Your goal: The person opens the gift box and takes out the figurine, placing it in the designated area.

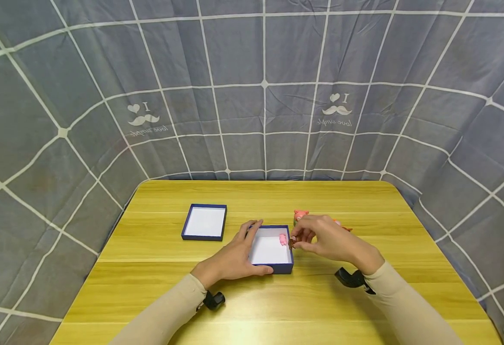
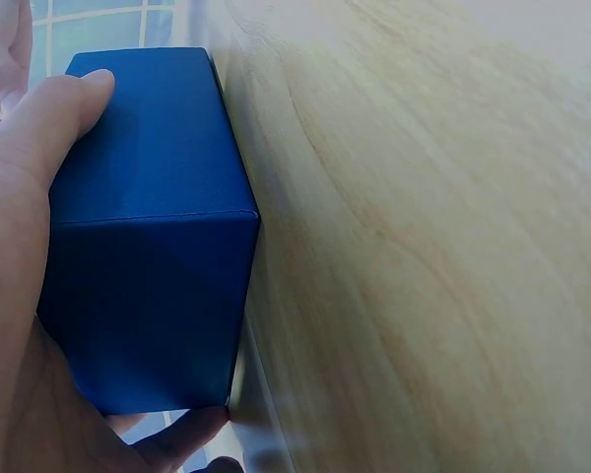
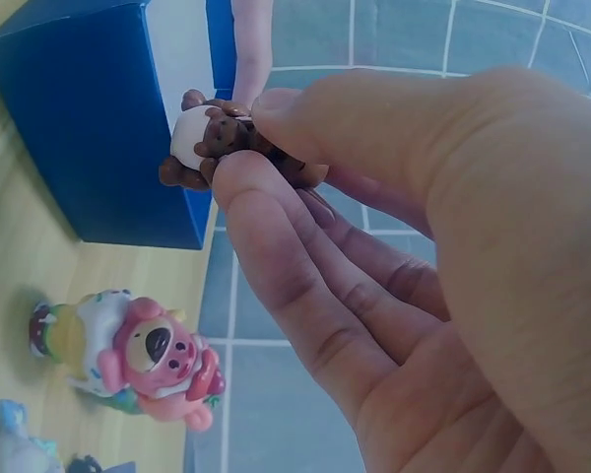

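A blue box (image 1: pixel 282 269) with a white inside sits open on the table. My left hand (image 1: pixel 236 258) holds it from the left, thumb along the near wall and fingers over the far side. In the left wrist view the thumb lies flat on the blue wall (image 2: pixel 158 148). A small pink figurine (image 1: pixel 282 239) lies inside, near the right wall. Just over that right edge, my right hand (image 1: pixel 327 237) pinches a small brown bear figurine (image 3: pixel 212 133) with a white patch on its head, between thumb and fingers.
Back left lies a shallow blue-rimmed box lid (image 1: pixel 204 221), white side up. Beyond my right hand stands a pink bear figurine (image 3: pixel 163 350). A pale blue figurine (image 3: pixel 22 439) and a dark piece (image 3: pixel 98 464) are near it. A grey grid curtain (image 1: pixel 243 110) hangs behind the table.
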Demonstrator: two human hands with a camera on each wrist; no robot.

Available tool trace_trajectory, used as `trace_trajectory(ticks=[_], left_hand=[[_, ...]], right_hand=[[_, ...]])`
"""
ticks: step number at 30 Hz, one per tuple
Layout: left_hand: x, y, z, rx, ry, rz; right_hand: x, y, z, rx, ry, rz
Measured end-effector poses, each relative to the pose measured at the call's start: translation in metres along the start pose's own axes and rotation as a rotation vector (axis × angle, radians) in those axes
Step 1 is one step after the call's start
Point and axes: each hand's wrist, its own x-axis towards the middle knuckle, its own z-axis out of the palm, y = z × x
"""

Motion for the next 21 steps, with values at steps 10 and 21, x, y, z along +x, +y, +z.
trace_trajectory(ticks=[10,21], left_hand=[[0.000,0.000,0.000,-0.008,0.000,-0.008],[0.000,0.001,-0.002,-0.011,-0.004,-0.010]], right_hand=[[-0.007,0.008,0.002,-0.032,0.013,0.011],[-0.015,0.015,0.003,-0.037,0.022,0.038]])
